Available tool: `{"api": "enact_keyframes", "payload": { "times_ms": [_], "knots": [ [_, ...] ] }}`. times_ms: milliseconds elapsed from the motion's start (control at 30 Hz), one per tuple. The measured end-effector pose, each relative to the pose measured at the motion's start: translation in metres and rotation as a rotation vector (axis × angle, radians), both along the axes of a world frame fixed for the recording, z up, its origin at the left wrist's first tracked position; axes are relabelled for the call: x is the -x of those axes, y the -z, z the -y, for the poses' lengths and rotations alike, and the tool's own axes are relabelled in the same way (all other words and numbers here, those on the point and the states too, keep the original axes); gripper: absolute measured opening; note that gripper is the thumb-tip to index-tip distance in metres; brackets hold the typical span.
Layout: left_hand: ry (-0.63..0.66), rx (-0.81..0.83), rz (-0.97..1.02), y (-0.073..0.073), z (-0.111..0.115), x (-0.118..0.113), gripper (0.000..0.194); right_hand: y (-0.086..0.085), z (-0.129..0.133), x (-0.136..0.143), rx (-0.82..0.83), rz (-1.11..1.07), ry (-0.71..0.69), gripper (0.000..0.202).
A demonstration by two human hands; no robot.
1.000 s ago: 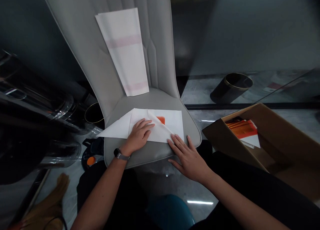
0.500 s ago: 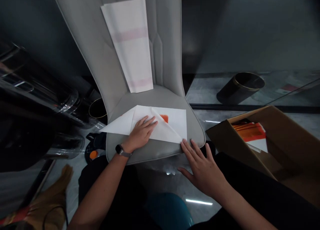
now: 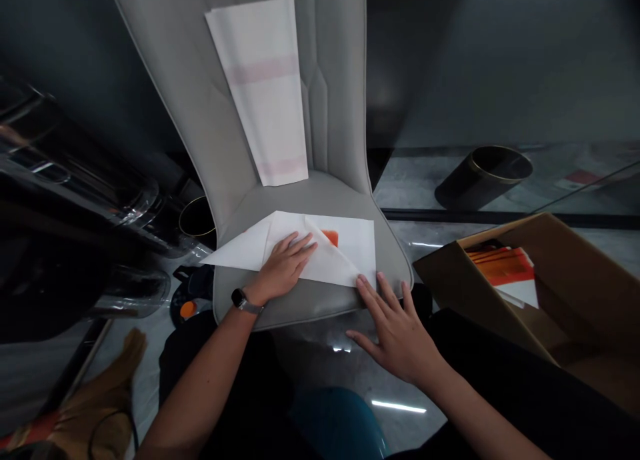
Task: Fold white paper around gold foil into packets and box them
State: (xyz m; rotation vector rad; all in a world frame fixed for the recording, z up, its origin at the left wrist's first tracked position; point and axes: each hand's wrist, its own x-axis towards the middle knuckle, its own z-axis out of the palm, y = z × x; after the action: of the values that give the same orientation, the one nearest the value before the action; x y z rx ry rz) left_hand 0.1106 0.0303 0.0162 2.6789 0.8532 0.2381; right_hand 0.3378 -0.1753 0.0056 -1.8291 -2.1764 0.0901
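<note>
A folded sheet of white paper [image 3: 320, 265] lies across the front of a grey chair seat [image 3: 330, 192], with a diagonal flap and a small orange-red patch showing beside it. My left hand [image 3: 285, 263], wearing a watch on the wrist, rests flat over the paper's middle with fingers extended. At the paper's lower right corner, the fingertips of my right hand [image 3: 395, 330] touch the edge; its fingers are spread and its thumb hangs out past the seat. The paper's left end tapers to a point beyond the seat's side.
Against the chair's back leans a folded white stack of paper [image 3: 267, 107] with faint pink bands. A cardboard box [image 3: 485, 313] at the right holds orange-and-white papers [image 3: 505, 270]. A black bin [image 3: 483, 180] shows behind it. Plastic-wrapped dark objects [image 3: 95, 180] crowd the left.
My right hand has shifted slightly left along the paper's lower right corner. My left hand stays in place on the paper. The view has moved a little.
</note>
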Motion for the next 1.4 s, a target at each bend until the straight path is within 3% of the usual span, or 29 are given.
{"api": "enact_keyframes", "payload": {
  "times_ms": [300,500,867,1033,1200,1400],
  "knots": [
    [-0.017,0.019,0.009,-0.001,0.001,0.001,0.044,0.002,-0.011,-0.013,0.025,-0.040,-0.048,0.088],
    [-0.023,-0.009,0.027,0.001,0.002,0.002,0.045,-0.001,-0.048,-0.014,0.041,0.015,-0.114,0.091],
    [-0.023,-0.027,0.064,0.001,0.008,0.006,0.044,0.003,-0.097,0.012,0.120,0.059,-0.139,0.091],
    [-0.020,-0.007,0.073,-0.001,0.009,0.007,0.045,-0.007,-0.120,0.019,0.191,0.036,-0.119,0.088],
    [-0.016,0.004,0.107,0.002,0.008,0.008,0.046,-0.021,-0.159,0.033,0.296,0.004,-0.113,0.085],
    [-0.004,-0.072,0.060,0.001,0.009,0.007,0.034,-0.024,-0.202,0.048,0.335,-0.053,-0.055,0.078]
  ]
}}
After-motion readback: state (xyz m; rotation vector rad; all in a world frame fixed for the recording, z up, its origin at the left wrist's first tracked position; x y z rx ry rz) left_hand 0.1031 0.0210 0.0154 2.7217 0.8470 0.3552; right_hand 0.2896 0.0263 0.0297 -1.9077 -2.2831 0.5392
